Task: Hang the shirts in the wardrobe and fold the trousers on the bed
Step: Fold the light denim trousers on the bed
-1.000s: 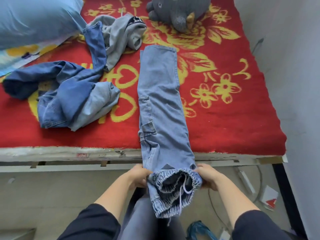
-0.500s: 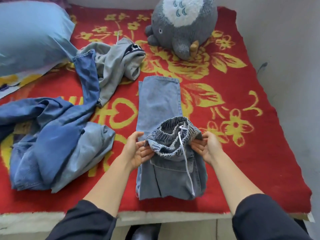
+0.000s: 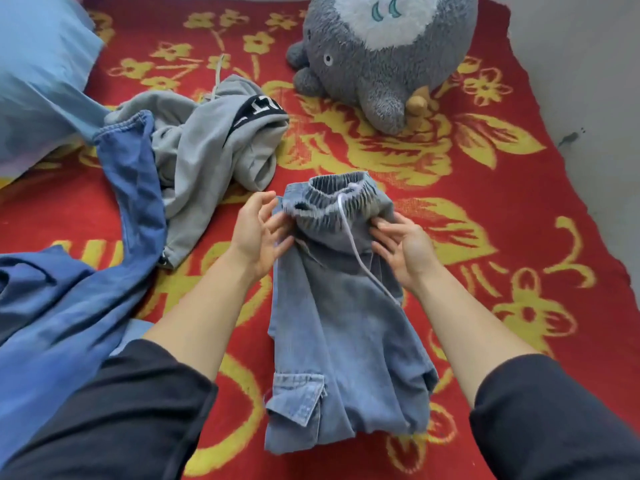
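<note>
- Denim of a darker blue garment (image 3: 52,323) runs off frame left.
- Folded light-blue denim trousers (image 3: 332,323) lie on the red flowered bed (image 3: 519,244).
- Left hand (image 3: 258,237), right hand (image 3: 405,251): grip loose, spread fingers touching their waistband.

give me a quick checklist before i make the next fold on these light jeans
1. Light jeans folded over once, flat on the blanket: ok
2. Left hand and right hand at either side of the waistband: ok
3. White drawstring tucked away: not ok, it trails across the top layer
4. Edges lined up: not ok, pocket flap sticks out near left
5. Grey garment off the jeans: ok
6. Underside smooth: cannot tell
</note>
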The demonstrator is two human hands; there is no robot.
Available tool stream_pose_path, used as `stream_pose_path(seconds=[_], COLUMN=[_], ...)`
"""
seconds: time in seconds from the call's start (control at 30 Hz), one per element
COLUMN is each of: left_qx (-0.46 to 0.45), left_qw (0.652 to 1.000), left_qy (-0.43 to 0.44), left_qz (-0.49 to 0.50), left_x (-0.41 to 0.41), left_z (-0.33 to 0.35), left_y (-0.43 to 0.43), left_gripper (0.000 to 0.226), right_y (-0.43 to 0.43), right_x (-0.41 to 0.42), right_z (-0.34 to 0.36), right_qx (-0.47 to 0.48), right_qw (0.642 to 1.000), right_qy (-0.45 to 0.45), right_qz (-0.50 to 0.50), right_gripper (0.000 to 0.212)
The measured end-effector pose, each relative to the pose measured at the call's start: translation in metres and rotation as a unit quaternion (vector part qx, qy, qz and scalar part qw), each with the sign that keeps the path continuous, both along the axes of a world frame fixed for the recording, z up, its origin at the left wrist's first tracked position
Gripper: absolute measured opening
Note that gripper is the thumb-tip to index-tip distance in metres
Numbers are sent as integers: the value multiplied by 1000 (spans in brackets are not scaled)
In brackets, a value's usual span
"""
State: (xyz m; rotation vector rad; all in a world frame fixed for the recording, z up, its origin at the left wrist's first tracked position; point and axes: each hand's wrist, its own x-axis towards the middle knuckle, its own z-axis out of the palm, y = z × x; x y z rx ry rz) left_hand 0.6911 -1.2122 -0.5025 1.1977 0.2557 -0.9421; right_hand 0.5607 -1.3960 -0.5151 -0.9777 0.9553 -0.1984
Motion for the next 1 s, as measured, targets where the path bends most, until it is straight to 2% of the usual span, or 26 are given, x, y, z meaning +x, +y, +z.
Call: stream_pose_path(seconds=[0.07,0.1,0.2,0.27,0.3,0.37,0.43,0.5,0.6,0.63,0.7,0.77,0.87,0.93,1.0], left_qx=[59,121,312,365,381,414,427,404,371,372,383,385,345,335,343], left_qw=[992,977,895,874,873,864,850,852,867,869,873,889,928,932,931], left_qy=[-103,-155,-253,-266,-263,-267,-287,-318,-331,-327,-298,-240,-140,-104,-96], left_qz=[-39,-83,-192,-180,-151,-104,-114,-103,-32,-23,-48,-66,24,89,76], left_x=[-8,-20,-74,-111,-126,-146,-150,-145,-130,-129,-134,-146,-182,-215,-250], left_z=[-25,-40,-74,-85,-89,-94,-92,-90,-86,-88,-92,-92,-83,-77,-73], left_y=[-1,2,28,49,57,64,63,61,71,78,92,103,119,131,140], left_gripper=[55,67,90,93,87,56,21,30,29,30,28,22,29,26,19], right_y=[4,9,25,28,29,31,32,30,21,20,22,24,32,46,60], right_x=[-4,-12,-52,-81,-97,-123,-143,-153,-157,-157,-162,-170,-194,-216,-235], right_z=[-19,-29,-59,-73,-78,-84,-87,-85,-81,-82,-82,-84,-81,-78,-76], right_qx=[-78,-141,-308,-345,-348,-327,-275,-238,-270,-290,-313,-263,-188,-156,-148], right_qw=[993,979,898,879,880,883,888,896,921,915,886,898,931,927,913], right_qy=[59,113,244,285,295,319,334,303,244,247,293,305,291,334,367], right_qz=[59,99,196,165,133,104,156,220,141,132,179,180,116,69,103], right_gripper=[74,75,52,36,29,28,34,34,33,36,41,48,29,17,11])
